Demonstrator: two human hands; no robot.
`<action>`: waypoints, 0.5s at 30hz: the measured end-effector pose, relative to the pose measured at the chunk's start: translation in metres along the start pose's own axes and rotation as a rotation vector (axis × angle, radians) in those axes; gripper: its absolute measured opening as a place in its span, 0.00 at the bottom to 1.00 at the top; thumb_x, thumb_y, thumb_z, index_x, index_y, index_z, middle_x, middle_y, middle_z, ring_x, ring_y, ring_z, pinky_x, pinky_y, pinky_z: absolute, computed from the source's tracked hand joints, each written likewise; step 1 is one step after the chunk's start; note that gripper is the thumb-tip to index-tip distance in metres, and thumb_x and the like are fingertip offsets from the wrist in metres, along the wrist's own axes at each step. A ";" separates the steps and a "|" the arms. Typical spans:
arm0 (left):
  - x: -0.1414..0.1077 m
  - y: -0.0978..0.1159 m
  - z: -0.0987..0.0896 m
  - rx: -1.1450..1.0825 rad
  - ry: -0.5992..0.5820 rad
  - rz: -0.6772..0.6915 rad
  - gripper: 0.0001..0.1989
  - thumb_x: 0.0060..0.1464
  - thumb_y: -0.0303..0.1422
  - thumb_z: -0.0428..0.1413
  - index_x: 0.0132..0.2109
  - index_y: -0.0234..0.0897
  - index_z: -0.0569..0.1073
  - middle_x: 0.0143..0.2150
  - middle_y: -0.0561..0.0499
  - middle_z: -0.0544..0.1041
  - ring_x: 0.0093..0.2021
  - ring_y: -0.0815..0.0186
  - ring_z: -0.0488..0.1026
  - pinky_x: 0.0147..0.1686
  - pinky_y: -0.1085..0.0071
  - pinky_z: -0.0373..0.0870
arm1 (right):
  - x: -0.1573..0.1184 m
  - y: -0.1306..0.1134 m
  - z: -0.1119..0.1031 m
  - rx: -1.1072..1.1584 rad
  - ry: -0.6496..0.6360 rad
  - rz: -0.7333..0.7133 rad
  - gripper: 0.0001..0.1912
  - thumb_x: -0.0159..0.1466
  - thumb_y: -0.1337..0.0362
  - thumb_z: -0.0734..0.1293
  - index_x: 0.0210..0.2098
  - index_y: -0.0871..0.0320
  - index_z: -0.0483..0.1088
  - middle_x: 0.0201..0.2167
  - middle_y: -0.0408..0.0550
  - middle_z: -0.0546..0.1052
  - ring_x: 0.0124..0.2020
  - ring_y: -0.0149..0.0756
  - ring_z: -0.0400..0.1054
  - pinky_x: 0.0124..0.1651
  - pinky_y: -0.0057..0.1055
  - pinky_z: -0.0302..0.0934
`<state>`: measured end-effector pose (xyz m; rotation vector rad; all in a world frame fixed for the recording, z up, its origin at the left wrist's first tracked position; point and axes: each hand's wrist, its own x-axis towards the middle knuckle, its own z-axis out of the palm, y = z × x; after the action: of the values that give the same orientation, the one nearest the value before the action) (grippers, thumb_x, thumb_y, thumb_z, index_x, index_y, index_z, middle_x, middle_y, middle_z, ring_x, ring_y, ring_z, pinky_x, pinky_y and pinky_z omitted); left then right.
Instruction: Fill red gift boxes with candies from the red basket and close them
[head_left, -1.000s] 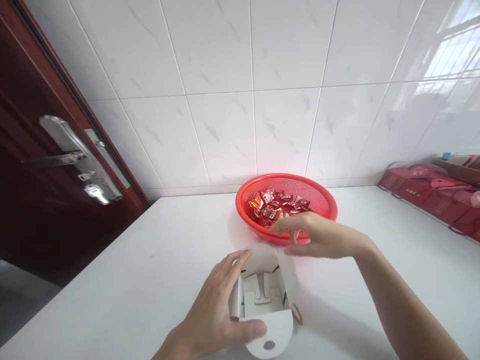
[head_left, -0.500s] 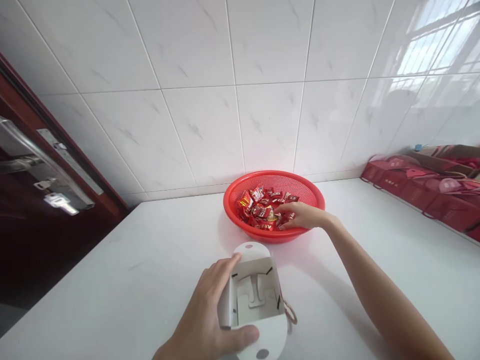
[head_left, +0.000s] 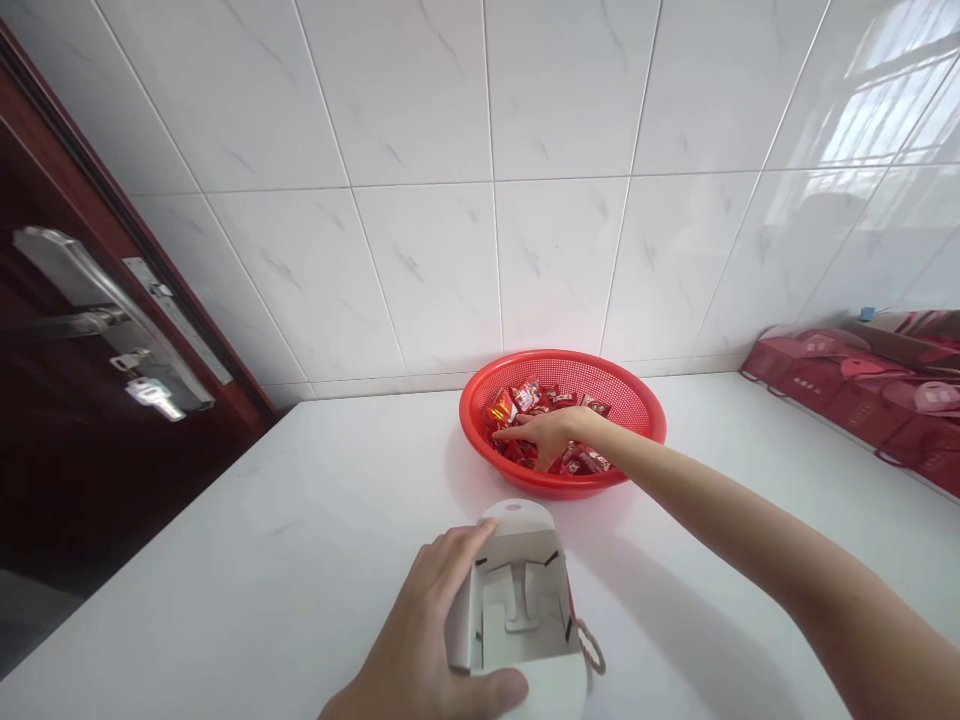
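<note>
My left hand (head_left: 442, 620) grips an opened white paper box (head_left: 555, 685) on the counter, thumb over the near flap and fingers along its left side and far flap. Inside the box, folded tabs show at the bottom and nothing lies on them. A twisted cord handle (head_left: 592, 645) sticks out on the box's right side. Beyond it stands a red plastic basket (head_left: 562, 490) with several wrapped sweets (head_left: 592, 460), mostly red. My right hand (head_left: 547, 435) reaches into the basket over the sweets, its index finger and thumb apart; I make out nothing held in it.
Red gift boxes (head_left: 847, 395) stand in a row at the right end of the white counter (head_left: 322, 540). A tiled wall (head_left: 420, 270) rises behind the basket. On the left is a dark wooden door (head_left: 90, 450) with a metal handle and hanging keys (head_left: 154, 395).
My right hand has moved left across the sweets, from the basket's right part towards its left, and its fingers have spread. My left hand still grips the paper box. The view has shifted slightly.
</note>
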<state>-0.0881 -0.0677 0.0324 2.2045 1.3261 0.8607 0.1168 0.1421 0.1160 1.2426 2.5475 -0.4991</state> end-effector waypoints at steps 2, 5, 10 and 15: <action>0.000 0.000 0.000 -0.003 -0.001 0.007 0.48 0.50 0.63 0.60 0.72 0.51 0.58 0.65 0.42 0.71 0.60 0.44 0.72 0.58 0.48 0.73 | 0.004 -0.008 0.001 -0.023 -0.091 0.015 0.48 0.48 0.64 0.77 0.67 0.33 0.65 0.73 0.47 0.61 0.64 0.69 0.65 0.56 0.57 0.67; 0.001 0.001 -0.001 -0.005 -0.007 0.015 0.46 0.50 0.62 0.61 0.70 0.50 0.60 0.65 0.42 0.71 0.61 0.44 0.72 0.58 0.49 0.73 | 0.008 -0.011 0.004 -0.038 -0.140 0.024 0.46 0.51 0.65 0.75 0.68 0.35 0.65 0.73 0.50 0.60 0.64 0.68 0.65 0.54 0.54 0.68; 0.002 0.005 -0.001 -0.016 -0.017 0.009 0.43 0.51 0.59 0.62 0.69 0.49 0.63 0.65 0.42 0.71 0.61 0.44 0.71 0.59 0.48 0.72 | 0.008 0.001 -0.005 -0.014 -0.094 0.053 0.44 0.51 0.66 0.78 0.65 0.38 0.67 0.65 0.48 0.70 0.61 0.57 0.69 0.53 0.44 0.70; 0.001 0.000 0.000 -0.025 -0.010 -0.004 0.41 0.50 0.57 0.63 0.67 0.46 0.67 0.64 0.40 0.70 0.61 0.43 0.70 0.59 0.47 0.71 | -0.003 0.019 -0.014 0.007 0.042 0.246 0.20 0.67 0.61 0.71 0.57 0.55 0.71 0.57 0.53 0.74 0.54 0.48 0.72 0.52 0.47 0.71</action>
<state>-0.0880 -0.0667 0.0322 2.1831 1.3081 0.8593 0.1324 0.1565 0.1267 1.5575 2.3808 -0.4318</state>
